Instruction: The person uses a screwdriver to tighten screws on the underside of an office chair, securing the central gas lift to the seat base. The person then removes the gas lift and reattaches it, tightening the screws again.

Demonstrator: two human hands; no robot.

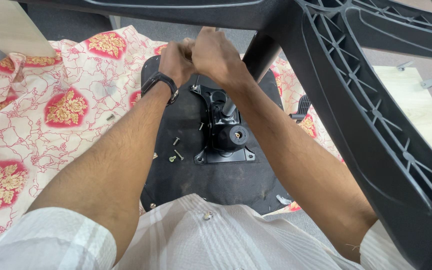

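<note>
Both my left hand (176, 61) and right hand (216, 54) are curled tight together, around what I cannot tell, above the upturned seat (176, 117), beside the chair base (356, 75), which looks rigid, heavy and best gripped by its ribbed legs.

Black ribbed chair base (376, 115): matt moulded plastic.
Black tilt mechanism plate (224, 131): glossy painted metal.
Floral sheet (51, 115) beside the plate: soft printed cloth.
</note>
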